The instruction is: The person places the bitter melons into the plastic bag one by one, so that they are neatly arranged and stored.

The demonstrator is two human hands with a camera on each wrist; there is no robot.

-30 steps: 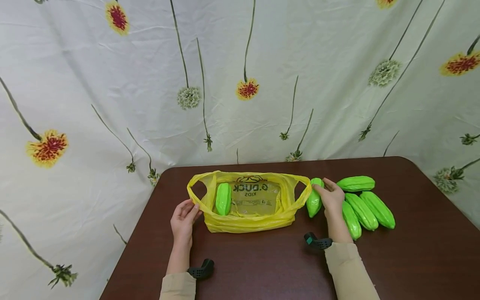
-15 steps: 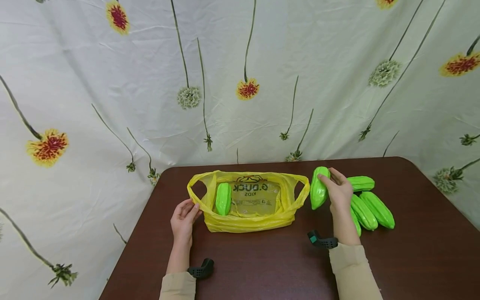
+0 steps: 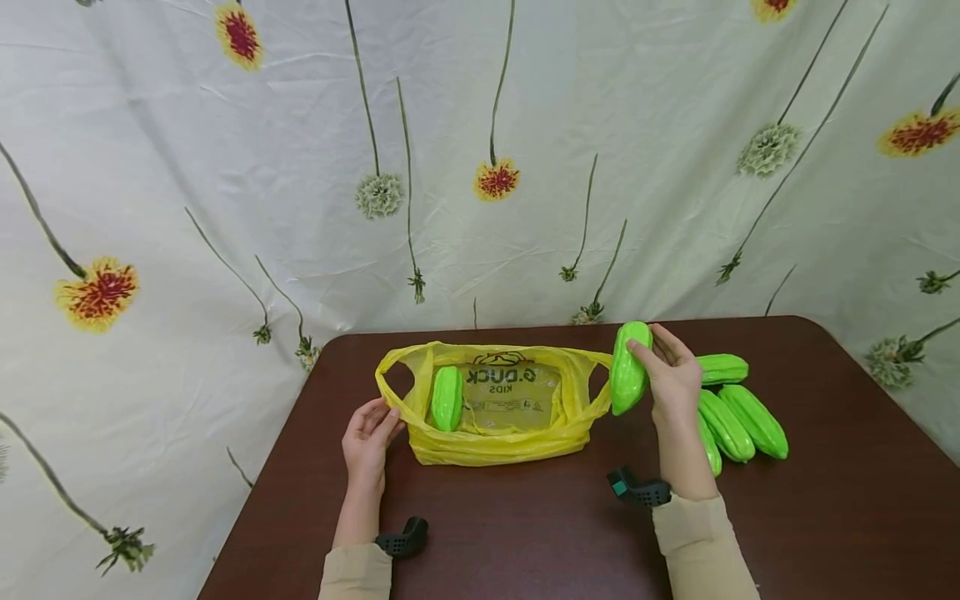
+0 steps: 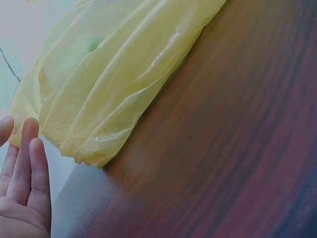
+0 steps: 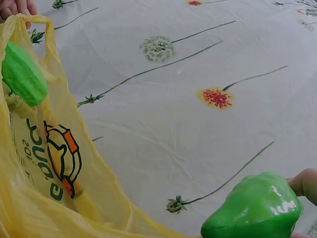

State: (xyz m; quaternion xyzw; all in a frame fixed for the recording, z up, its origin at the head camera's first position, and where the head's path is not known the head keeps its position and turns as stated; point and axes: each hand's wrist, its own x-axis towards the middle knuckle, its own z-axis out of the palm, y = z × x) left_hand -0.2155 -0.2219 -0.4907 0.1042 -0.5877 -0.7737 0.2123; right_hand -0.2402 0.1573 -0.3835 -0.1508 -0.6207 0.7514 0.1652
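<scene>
A yellow plastic bag (image 3: 495,450) with black print stands with its mouth spread on the table. Inside, toward its left end, lies one bright green ribbed gourd (image 3: 447,398). My left hand (image 3: 365,442) pinches the bag's left handle between thumb and fingers; in the left wrist view, the other fingers (image 4: 38,173) extend beside the yellow plastic. My right hand (image 3: 675,379) holds a second green gourd (image 3: 628,371) by its right side, above the table, just right of the bag. This gourd overlaps the edge of the bag's right handle in the head view.
Several similar green gourds (image 3: 756,421) lie grouped at the right, partly hidden behind my right hand and forearm. The dark brown table (image 3: 525,533) meets a white flower-printed cloth (image 3: 450,250) at its back edge. Black devices (image 3: 405,537) sit on both wrists.
My right hand has raised the gourd from beside the bag's right handle, moving right at first, then slightly back left. My left hand keeps its place on the bag.
</scene>
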